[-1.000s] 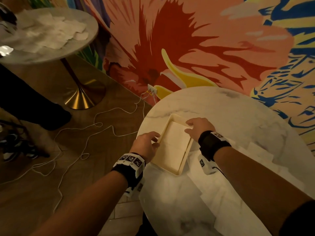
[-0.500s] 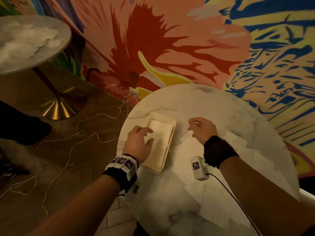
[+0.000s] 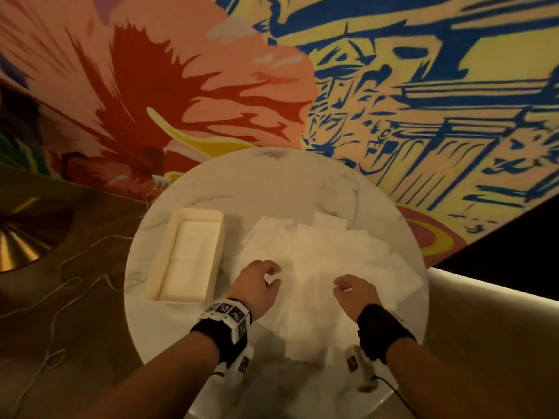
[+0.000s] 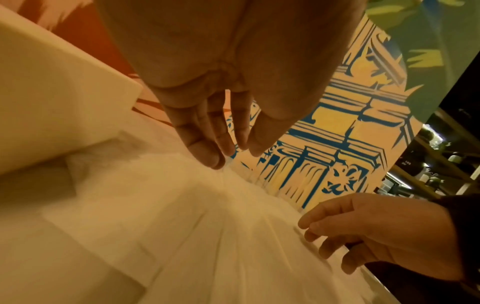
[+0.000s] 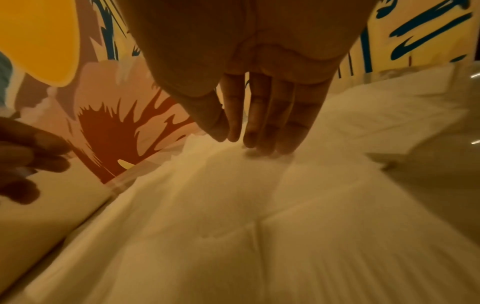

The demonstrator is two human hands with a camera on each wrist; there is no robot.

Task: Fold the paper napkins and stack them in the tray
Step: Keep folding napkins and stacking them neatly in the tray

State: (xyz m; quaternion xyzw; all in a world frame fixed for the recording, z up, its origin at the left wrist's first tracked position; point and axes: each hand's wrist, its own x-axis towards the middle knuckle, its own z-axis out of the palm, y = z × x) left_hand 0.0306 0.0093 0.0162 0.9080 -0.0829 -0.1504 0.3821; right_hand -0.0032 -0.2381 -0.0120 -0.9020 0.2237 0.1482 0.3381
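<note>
The tray [image 3: 157,287] is sitting on the left part of the round marble table [image 3: 272,182], holding folded napkins [image 3: 189,258] stacked flat inside it. The left hand [image 3: 257,285], which half a second ago was lying on the tray's contents, is now hovering to the tray's right over the loose unfolded napkins [image 3: 326,258], its grip loosely curved and holding nothing, fingertips [image 4: 205,154] touching or nearly touching the paper. The right hand [image 3: 357,293], earlier further up the table, is now resting near the left hand on the same pile, fingers [image 5: 280,123] straight, close together, tips pressing the top sheet.
</note>
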